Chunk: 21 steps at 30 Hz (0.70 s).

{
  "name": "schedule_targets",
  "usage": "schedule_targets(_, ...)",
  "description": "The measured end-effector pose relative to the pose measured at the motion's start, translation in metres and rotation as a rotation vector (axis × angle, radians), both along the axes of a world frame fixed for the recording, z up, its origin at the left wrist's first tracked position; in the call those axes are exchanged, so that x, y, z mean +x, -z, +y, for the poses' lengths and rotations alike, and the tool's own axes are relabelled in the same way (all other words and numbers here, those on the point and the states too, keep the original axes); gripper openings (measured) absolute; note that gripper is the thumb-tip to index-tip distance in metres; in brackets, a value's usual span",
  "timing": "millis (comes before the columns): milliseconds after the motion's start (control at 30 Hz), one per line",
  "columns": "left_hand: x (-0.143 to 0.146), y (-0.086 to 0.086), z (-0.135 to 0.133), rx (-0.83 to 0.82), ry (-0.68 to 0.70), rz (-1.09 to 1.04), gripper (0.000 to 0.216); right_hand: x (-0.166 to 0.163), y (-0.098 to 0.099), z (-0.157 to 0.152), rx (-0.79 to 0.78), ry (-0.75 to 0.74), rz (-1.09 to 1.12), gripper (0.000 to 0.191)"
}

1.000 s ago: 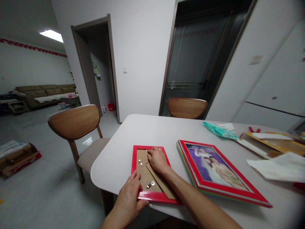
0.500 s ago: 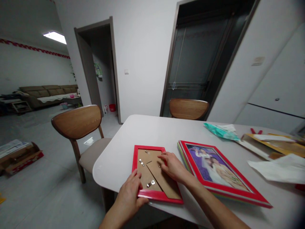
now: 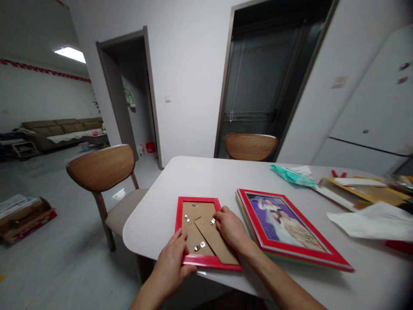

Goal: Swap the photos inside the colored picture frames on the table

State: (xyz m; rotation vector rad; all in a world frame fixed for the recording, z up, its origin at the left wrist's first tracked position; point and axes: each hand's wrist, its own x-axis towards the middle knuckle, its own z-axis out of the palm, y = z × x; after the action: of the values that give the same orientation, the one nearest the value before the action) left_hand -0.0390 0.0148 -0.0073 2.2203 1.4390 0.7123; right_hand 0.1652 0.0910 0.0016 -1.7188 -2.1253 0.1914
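Observation:
A small red picture frame (image 3: 201,260) lies face down near the table's front edge, its brown backing board (image 3: 191,234) and slanted stand flap (image 3: 211,237) on top. My left hand (image 3: 171,265) grips the lower left corner, fingers over the side and thumb at the front edge. Over the right side, my right hand (image 3: 230,228) is closed, its fingertips at a metal clip (image 3: 213,221). Other metal clips sit at the left (image 3: 187,219), bottom (image 3: 200,246) and top (image 3: 195,205) of the board. Curled fingers partly hide the frame's right side.
To the right lies a stack of larger frames, the top one red with a photo (image 3: 284,221). Beyond are teal packaging (image 3: 293,176), a cardboard envelope (image 3: 368,189) and white paper (image 3: 371,221) on the white table (image 3: 200,174). Wooden chairs (image 3: 103,168) stand at the left and far side.
My right hand's fingers have curled in from a more spread pose, and the right clip shows more plainly. My left hand keeps its hold. The view has shifted slightly.

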Motion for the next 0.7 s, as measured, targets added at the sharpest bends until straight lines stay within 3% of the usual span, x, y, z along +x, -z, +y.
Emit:
schedule_targets(133, 0.0, -0.002, 0.0, -0.011, -0.006, -0.011, 0.025, -0.004, -0.005, -0.012, 0.052, -0.003, -0.005, 0.027)
schedule_targets(300, 0.0, 0.0, 0.001, -0.017, -0.001, -0.043, 0.025, -0.02, -0.004, -0.035, 0.025, -0.112, 0.006, 0.031)
schedule_targets(467, 0.002, 0.001, 0.001, -0.037, -0.035, -0.114, 0.035, -0.026, -0.002, -0.032, -0.023, -0.093, 0.112, 0.036)
schedule_targets(600, 0.005, -0.005, 0.001, -0.101, -0.071, -0.352, 0.055, -0.021, -0.015, -0.026, -0.015, -0.069, 0.144, 0.041)
schedule_targets(700, 0.008, -0.009, 0.01, -0.181, -0.154, -0.742, 0.049, -0.022, -0.031, -0.029, 0.025, -0.077, 0.189, 0.037)
